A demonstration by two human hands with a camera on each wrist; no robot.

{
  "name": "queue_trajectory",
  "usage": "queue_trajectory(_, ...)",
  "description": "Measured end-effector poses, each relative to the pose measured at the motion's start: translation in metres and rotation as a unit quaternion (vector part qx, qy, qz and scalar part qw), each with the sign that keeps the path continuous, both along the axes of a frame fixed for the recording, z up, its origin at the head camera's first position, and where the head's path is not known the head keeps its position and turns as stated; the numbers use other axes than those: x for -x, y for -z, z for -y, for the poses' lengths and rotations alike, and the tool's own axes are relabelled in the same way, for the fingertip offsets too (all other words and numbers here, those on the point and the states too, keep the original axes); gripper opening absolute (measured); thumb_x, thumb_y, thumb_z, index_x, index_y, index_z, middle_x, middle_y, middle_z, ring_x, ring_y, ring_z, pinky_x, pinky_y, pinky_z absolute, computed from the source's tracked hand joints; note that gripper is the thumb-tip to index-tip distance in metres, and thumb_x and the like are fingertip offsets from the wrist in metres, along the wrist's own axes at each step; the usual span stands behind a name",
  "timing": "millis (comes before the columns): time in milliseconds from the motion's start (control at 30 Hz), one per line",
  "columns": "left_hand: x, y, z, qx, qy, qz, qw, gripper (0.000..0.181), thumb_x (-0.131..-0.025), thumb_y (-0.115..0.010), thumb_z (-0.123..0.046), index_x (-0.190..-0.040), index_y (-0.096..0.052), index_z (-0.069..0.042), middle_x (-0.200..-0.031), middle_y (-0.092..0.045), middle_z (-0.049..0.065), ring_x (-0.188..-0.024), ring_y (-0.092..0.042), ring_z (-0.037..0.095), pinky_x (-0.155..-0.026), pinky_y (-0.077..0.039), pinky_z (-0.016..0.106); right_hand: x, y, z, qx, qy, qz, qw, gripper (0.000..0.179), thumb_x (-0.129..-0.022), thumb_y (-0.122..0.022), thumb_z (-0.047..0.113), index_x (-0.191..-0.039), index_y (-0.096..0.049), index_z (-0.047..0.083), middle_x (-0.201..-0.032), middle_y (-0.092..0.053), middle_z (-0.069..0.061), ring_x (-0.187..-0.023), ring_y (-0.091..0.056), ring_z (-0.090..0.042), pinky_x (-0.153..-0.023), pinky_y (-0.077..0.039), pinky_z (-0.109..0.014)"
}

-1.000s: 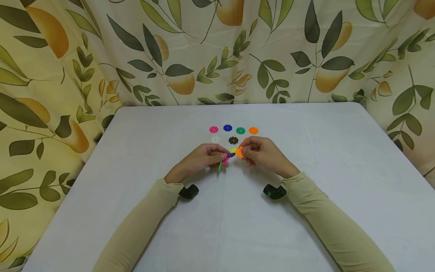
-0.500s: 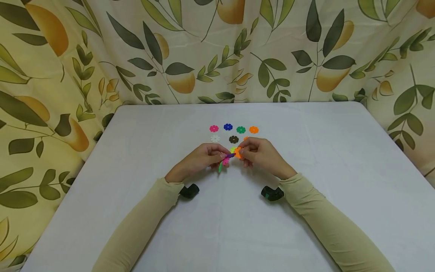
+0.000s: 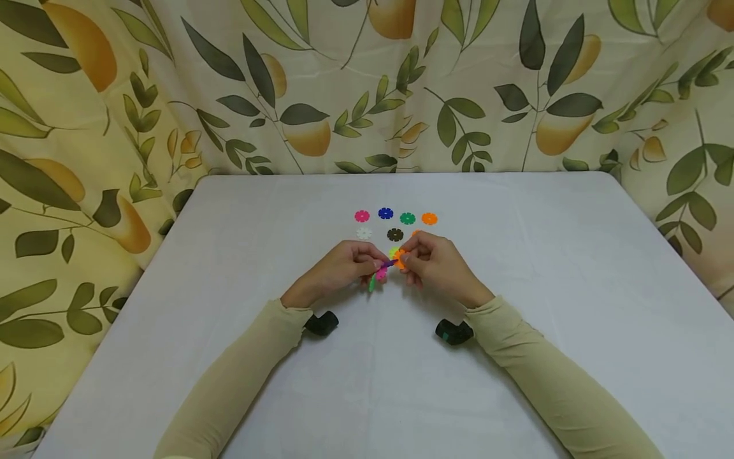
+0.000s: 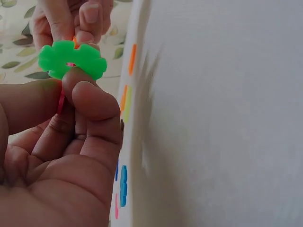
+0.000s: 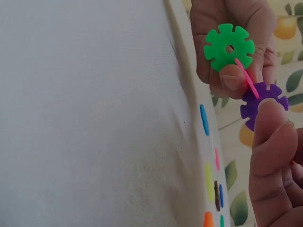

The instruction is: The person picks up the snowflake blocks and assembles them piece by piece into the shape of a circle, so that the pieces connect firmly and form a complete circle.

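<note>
My left hand [image 3: 335, 268] pinches a small chain of notched plastic discs above the table. The chain joins a green disc [image 5: 220, 49], a pink disc [image 5: 246, 78] set edge-on and a purple disc [image 5: 265, 96]. Facing it, my right hand [image 3: 450, 271] pinches an orange notched disc [image 3: 399, 259] between thumb and fingers. The orange disc meets the purple disc's edge in the head view; whether their slots are engaged I cannot tell. In the left wrist view, the green disc hides most of the orange one, and the left thumb and fingers cover part of the pink disc.
Loose discs lie on the white table [image 3: 367, 382] beyond the hands: pink [image 3: 362, 216], blue [image 3: 385, 213], green [image 3: 408, 218], orange [image 3: 429, 218], white [image 3: 364, 233] and brown [image 3: 395, 234]. A yellow disc [image 3: 392, 252] is partly hidden. A patterned curtain hangs behind.
My right hand has shifted slightly left, bringing the orange disc closer against the purple one. My left hand stays nearly in place with the chain.
</note>
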State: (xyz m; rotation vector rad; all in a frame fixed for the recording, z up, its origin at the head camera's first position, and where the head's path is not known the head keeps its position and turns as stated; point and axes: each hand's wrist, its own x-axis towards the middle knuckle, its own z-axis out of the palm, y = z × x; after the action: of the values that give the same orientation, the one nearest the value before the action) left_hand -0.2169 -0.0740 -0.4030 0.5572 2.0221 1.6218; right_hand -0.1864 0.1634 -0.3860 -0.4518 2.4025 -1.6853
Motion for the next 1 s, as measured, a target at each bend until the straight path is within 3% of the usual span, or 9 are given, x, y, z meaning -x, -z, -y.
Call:
queue_trajectory(267,0.0004,-0.0027,0.0037,0.003,-0.003,-0.005,1.0,0.023,-0.109,-0.056,-0.006,-0.123,-0.072,0.002,-0.092,-0.077,0.01,-0.073,-0.059,0.02,-0.071,-0.051,0.029,0.0028,0.0016,0.0021,0.003,-0.002,-0.002,1.0,0.01,-0.104,-0.063,-0.004,-0.113,-0.063,-0.008,-0.078,-0.068,-0.014,-0.063,-0.063,-0.026,-0.057,-0.054,-0.03)
queue_trajectory(500,0.0008,-0.0017,0.0032,0.017,0.004,-0.008,0.9998,0.022,-0.11,-0.06,-0.013,-0.122,-0.072,0.0,-0.088,-0.067,0.004,-0.069,-0.053,0.019,-0.065,-0.047,0.028,0.0022,0.0066,0.0027,0.016,-0.003,0.008,0.9998,0.011,-0.104,-0.062,-0.001,-0.113,-0.066,-0.006,-0.081,-0.069,-0.016,-0.064,-0.065,-0.027,-0.057,-0.054,-0.03)
queue_trajectory(767,0.0023,-0.001,0.005,0.046,0.019,-0.049,0.9976,0.02,-0.108,-0.064,-0.018,-0.116,-0.076,-0.004,-0.085,-0.065,0.005,-0.069,-0.052,0.02,-0.062,-0.047,0.028,-0.0002,0.0059,0.0063,0.01,-0.008,0.002,0.9999,0.014,-0.103,-0.063,0.0,-0.115,-0.07,-0.005,-0.078,-0.068,-0.014,-0.064,-0.065,-0.028,-0.058,-0.054,-0.032)
queue_trajectory(1000,0.0035,0.0005,0.0049,0.033,0.024,-0.05,0.9979,0.022,-0.107,-0.065,-0.018,-0.118,-0.075,-0.003,-0.098,-0.069,0.004,-0.085,-0.057,0.019,-0.074,-0.047,0.029,-0.0005,0.0063,0.0095,-0.006,-0.019,-0.006,0.9998,0.013,-0.104,-0.067,0.002,-0.114,-0.072,-0.004,-0.075,-0.068,-0.012,-0.063,-0.064,-0.028,-0.057,-0.053,-0.031)
